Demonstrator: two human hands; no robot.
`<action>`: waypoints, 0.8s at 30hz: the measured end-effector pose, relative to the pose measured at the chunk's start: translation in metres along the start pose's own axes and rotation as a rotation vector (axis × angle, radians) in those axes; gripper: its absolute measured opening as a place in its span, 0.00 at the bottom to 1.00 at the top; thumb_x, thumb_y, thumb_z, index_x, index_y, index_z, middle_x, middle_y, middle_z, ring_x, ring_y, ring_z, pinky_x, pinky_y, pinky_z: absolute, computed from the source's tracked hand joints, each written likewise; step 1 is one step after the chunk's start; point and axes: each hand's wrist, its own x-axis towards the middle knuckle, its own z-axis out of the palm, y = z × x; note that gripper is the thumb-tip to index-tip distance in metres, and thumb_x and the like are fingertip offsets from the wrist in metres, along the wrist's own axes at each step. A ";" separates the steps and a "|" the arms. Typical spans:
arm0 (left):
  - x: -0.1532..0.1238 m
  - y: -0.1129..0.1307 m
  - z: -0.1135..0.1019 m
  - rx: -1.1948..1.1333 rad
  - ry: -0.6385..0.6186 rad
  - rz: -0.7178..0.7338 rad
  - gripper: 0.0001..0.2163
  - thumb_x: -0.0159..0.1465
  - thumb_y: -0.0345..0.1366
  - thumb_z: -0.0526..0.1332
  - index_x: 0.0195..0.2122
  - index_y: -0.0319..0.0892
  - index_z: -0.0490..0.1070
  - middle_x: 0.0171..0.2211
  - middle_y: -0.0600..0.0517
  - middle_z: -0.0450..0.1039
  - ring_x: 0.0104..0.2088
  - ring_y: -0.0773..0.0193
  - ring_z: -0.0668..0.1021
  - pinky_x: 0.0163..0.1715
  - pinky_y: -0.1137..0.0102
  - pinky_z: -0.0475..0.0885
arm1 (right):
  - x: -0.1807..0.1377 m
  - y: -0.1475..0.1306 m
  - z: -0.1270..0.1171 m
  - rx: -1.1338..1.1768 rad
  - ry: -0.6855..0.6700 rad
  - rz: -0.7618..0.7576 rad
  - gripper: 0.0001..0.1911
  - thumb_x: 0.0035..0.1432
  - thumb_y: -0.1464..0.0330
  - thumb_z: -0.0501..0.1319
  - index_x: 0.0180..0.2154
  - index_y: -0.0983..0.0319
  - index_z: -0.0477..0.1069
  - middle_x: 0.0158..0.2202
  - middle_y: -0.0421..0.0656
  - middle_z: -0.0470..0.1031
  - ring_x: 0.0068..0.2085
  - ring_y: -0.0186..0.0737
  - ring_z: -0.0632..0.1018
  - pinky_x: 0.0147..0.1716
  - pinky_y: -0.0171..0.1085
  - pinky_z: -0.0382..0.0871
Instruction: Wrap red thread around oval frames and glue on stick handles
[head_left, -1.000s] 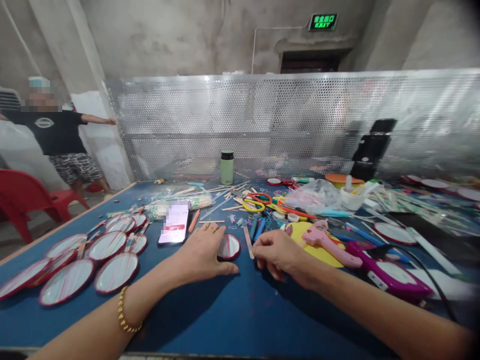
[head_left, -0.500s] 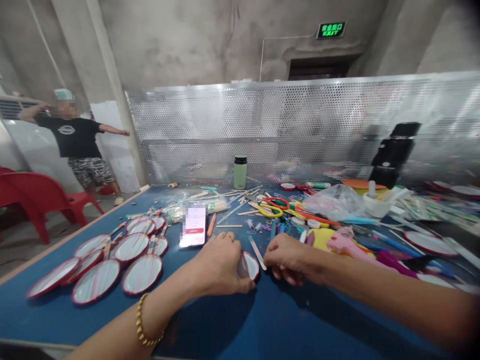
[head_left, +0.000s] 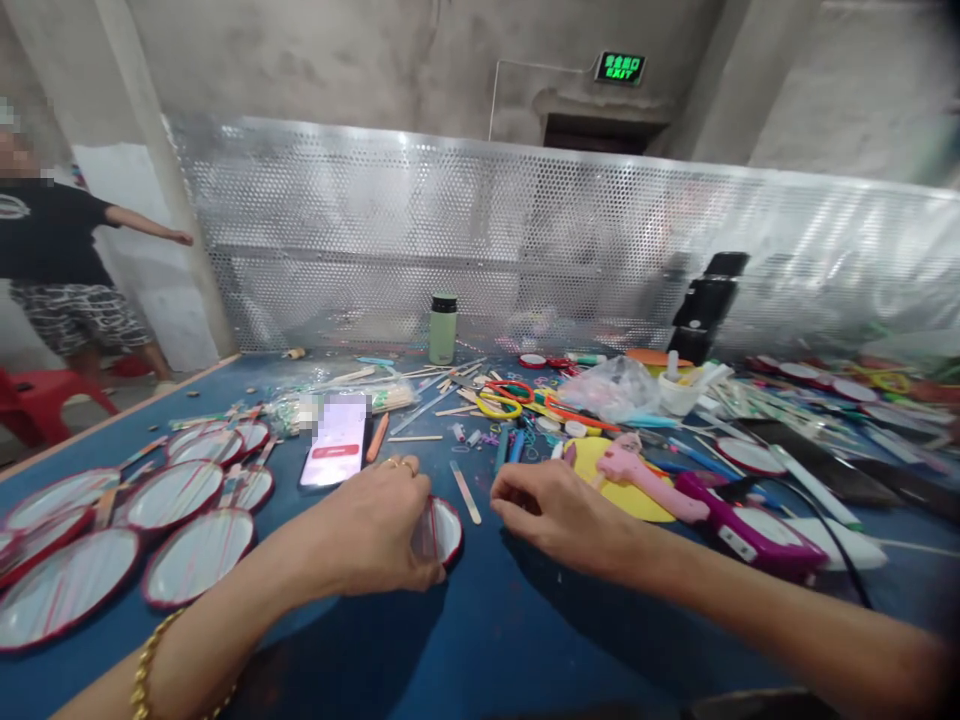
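My left hand (head_left: 364,525) curls over a small round disc (head_left: 448,530) with a red rim and a whitish face, gripping its edge. The disc sits low at the table, partly hidden by my fingers. My right hand (head_left: 544,505) hovers a little to the right with bent fingers drawn together; whatever may be between the fingertips is hidden. Between the two hands a flat wooden craft stick (head_left: 465,492), partly tinted, lies on the blue table (head_left: 480,640). Several similar red-rimmed discs (head_left: 199,560), some with sticks attached, are grouped to the left.
Behind my left hand lie a lit phone (head_left: 335,440) and an orange pen (head_left: 377,437). Scissors (head_left: 501,400), a green bottle (head_left: 443,330), and a pink glue gun (head_left: 626,465) with a purple body (head_left: 750,530) stand or lie farther out. A person (head_left: 60,240) stands at left.
The view has turned, shifting the scene leftward. My right hand has drawn slightly away from the craft stick, which stays on the table. My left hand keeps its grip on the disc.
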 end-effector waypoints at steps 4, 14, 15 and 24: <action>-0.001 0.004 -0.004 -0.005 -0.034 -0.038 0.16 0.52 0.48 0.65 0.34 0.41 0.72 0.37 0.46 0.72 0.35 0.53 0.76 0.34 0.63 0.70 | -0.004 0.009 0.001 -0.042 -0.030 -0.132 0.05 0.61 0.68 0.61 0.36 0.61 0.74 0.32 0.40 0.78 0.33 0.34 0.75 0.33 0.32 0.63; -0.009 0.016 -0.008 -0.052 -0.160 -0.090 0.19 0.51 0.52 0.66 0.36 0.44 0.70 0.39 0.47 0.72 0.38 0.51 0.76 0.38 0.62 0.70 | 0.020 0.003 0.009 -0.129 -0.132 0.002 0.03 0.60 0.67 0.63 0.36 0.59 0.73 0.29 0.39 0.77 0.32 0.36 0.75 0.29 0.32 0.57; -0.010 0.017 -0.008 -0.057 -0.171 -0.104 0.19 0.50 0.52 0.66 0.36 0.45 0.70 0.38 0.48 0.72 0.38 0.51 0.76 0.38 0.61 0.70 | 0.020 0.002 0.009 -0.147 -0.132 0.007 0.04 0.60 0.66 0.63 0.36 0.59 0.73 0.29 0.39 0.77 0.32 0.36 0.75 0.29 0.32 0.57; -0.005 0.025 0.001 -0.035 -0.100 -0.116 0.22 0.51 0.53 0.65 0.39 0.42 0.72 0.41 0.45 0.72 0.40 0.49 0.76 0.39 0.60 0.72 | 0.021 0.006 0.016 -0.161 0.005 -0.044 0.10 0.63 0.61 0.60 0.34 0.60 0.72 0.26 0.39 0.75 0.28 0.35 0.73 0.27 0.32 0.55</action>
